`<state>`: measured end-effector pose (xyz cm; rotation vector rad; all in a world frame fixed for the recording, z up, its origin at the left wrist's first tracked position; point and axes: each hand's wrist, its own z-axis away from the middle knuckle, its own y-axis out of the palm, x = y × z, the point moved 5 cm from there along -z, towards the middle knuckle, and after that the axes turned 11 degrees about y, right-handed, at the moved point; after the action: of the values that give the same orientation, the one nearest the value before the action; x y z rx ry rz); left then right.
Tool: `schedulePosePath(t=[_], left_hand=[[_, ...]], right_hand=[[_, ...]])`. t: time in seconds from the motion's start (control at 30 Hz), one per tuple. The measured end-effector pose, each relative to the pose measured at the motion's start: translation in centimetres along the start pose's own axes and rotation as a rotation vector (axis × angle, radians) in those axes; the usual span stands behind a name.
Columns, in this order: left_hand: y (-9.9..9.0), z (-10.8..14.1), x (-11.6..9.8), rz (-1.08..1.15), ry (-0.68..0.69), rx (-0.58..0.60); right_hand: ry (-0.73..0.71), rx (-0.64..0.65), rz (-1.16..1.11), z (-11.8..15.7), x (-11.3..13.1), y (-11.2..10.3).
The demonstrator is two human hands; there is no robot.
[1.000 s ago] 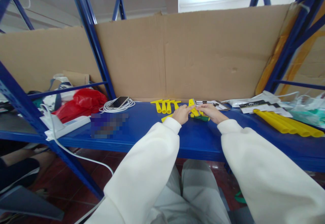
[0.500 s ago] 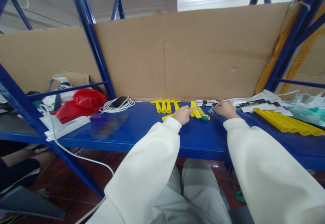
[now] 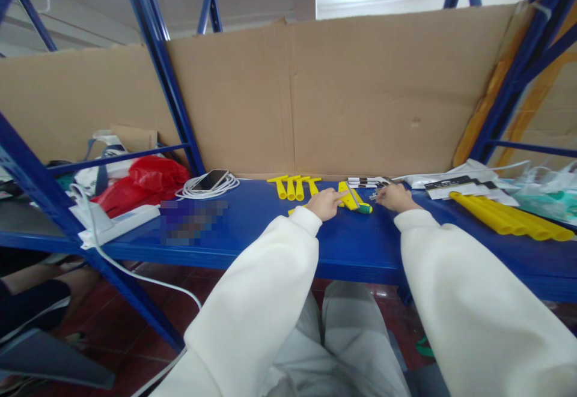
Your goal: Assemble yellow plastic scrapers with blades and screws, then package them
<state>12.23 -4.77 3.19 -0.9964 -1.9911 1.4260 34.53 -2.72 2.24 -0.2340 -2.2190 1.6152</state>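
My left hand [image 3: 325, 203] is closed around a yellow scraper [image 3: 346, 197] with a metal blade strip across its head. Its index finger lies along the head, and a bit of yellow handle shows left of the palm. Beside the scraper head lies a green-and-yellow handle [image 3: 365, 209], perhaps a screwdriver's. My right hand [image 3: 396, 197] is low over the shelf, fingertips together at some small metal pieces [image 3: 373, 196], probably screws. Whatever is between those fingertips is too small to make out. Several yellow T-shaped handles [image 3: 296, 189] stand in a row behind my left hand.
Black-and-white packets [image 3: 366, 182] lie at the back, and long yellow tubes [image 3: 509, 217] at the right. On the left are a phone [image 3: 211, 180] on a coiled white cable, a power strip [image 3: 128, 224] and a red bag [image 3: 155, 178]. Cardboard [image 3: 360, 96] walls the back.
My right hand has shifted slightly left and its fingers have curled over the small metal pieces. My left hand and the scraper have barely moved.
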Motion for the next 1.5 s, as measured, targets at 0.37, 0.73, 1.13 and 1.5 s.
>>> schedulePosePath(t=[0.37, 0.73, 1.13, 1.5], left_hand=[[0.4, -0.1, 0.2, 0.002, 0.021, 0.004], [0.2, -0.1, -0.3, -0.017, 0.033, 0.050], [0.6, -0.1, -1.0, -0.053, 0.097, 0.057], [0.4, 0.0, -1.6, -0.096, 0.123, 0.086]], right_hand=[[0.032, 0.068, -0.006, -0.1, 0.4, 0.6], [-0.015, 0.132, -0.099, -0.4, 1.2, 1.2], [-0.283, 0.077, -0.810, 0.7, 5.2, 0.5], [-0.285, 0.136, -0.773, 1.2, 6.0, 0.7]])
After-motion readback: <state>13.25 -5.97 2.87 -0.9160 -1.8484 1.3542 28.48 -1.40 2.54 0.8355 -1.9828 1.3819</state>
